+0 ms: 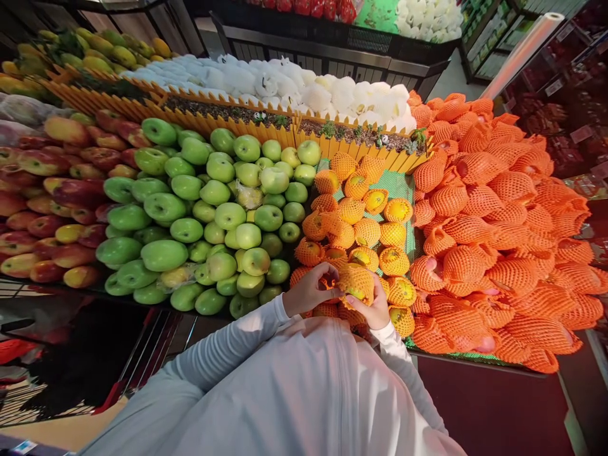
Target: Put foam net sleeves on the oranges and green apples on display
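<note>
Held between thumb and fingers of the right hand (375, 308), a netted fruit (357, 282) sits just in front of the person's body, above the near part of the netted-fruit display; the left hand (310, 291) meets its other side with thumb and forefinger curled close together, though whether they pinch the foam or merely rest against it I cannot tell. Most of the support seems to come from the right hand, so if that hold loosened while the left tugged at the net, the fruit could roll out of its sleeve and drop onto the yellow-orange fruits (392, 234) below, bruising itself or knocking neighbours loose. Pulling hard on the foam might also tear it, since such mesh looks thin and stretchy, and a firm thumb could dent the skin where it lies bare. Loosely stacked green apples (230, 216) lie near the left forearm, and a careless sweep of the sleeve (223, 345) might set some rolling. As for its looks, the fruit is rounded and yellow-orange, wrapped in orange foam mesh with an open pattern; a patch of yellowish skin with a greenish tinge shows near the right thumb, while its underside is hidden.
</note>
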`<action>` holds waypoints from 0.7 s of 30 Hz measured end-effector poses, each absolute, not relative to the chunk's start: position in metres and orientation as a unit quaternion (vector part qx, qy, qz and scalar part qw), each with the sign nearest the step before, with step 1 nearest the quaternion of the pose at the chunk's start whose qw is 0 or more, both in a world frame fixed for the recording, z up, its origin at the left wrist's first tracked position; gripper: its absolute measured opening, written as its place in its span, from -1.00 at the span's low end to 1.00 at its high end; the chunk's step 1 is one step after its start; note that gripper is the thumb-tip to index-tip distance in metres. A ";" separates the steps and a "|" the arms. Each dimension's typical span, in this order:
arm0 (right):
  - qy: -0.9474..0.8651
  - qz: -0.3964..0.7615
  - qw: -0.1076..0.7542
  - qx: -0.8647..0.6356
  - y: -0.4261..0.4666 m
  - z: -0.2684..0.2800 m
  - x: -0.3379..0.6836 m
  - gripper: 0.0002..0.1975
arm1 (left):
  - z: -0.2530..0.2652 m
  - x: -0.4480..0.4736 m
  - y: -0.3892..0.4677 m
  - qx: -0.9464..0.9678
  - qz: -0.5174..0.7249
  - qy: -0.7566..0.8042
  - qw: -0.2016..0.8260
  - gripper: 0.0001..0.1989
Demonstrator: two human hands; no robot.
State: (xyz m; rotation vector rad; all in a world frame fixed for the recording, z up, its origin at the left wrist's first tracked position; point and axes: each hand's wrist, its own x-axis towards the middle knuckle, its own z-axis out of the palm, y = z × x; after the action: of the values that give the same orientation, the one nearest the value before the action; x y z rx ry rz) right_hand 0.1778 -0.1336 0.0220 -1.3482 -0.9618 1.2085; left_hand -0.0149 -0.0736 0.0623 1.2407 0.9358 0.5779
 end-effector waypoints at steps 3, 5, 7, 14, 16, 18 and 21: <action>-0.425 0.509 0.503 -0.555 -0.135 0.023 0.185 -0.23 | 0.059 -0.019 -0.071 0.564 0.231 0.399 0.685 -0.49; -0.423 0.522 0.495 -0.551 -0.137 0.023 0.187 -0.25 | 0.057 -0.020 -0.070 0.547 0.233 0.402 0.696 -0.48; -0.413 0.521 0.496 -0.558 -0.140 0.025 0.186 -0.25 | 0.056 -0.019 -0.072 0.525 0.248 0.412 0.702 -0.44; -0.385 0.533 0.497 -0.566 -0.141 0.041 0.175 -0.28 | 0.054 -0.019 -0.071 0.561 0.253 0.374 0.693 -0.50; -0.361 0.552 0.495 -0.565 -0.143 0.039 0.174 -0.28 | 0.058 -0.023 -0.069 0.571 0.266 0.358 0.689 -0.51; -0.330 0.574 0.493 -0.565 -0.147 0.033 0.173 -0.28 | 0.061 -0.027 -0.068 0.543 0.273 0.338 0.719 -0.48; -0.300 0.595 0.501 -0.553 -0.153 0.022 0.172 -0.31 | 0.058 -0.031 -0.067 0.468 0.234 0.303 0.796 -0.44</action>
State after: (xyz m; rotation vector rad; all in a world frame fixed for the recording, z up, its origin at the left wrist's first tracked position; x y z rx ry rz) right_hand 0.1717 -0.1534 0.0222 -1.3359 -0.7241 1.4370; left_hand -0.0312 -0.0668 0.0584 1.0058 0.6511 0.5027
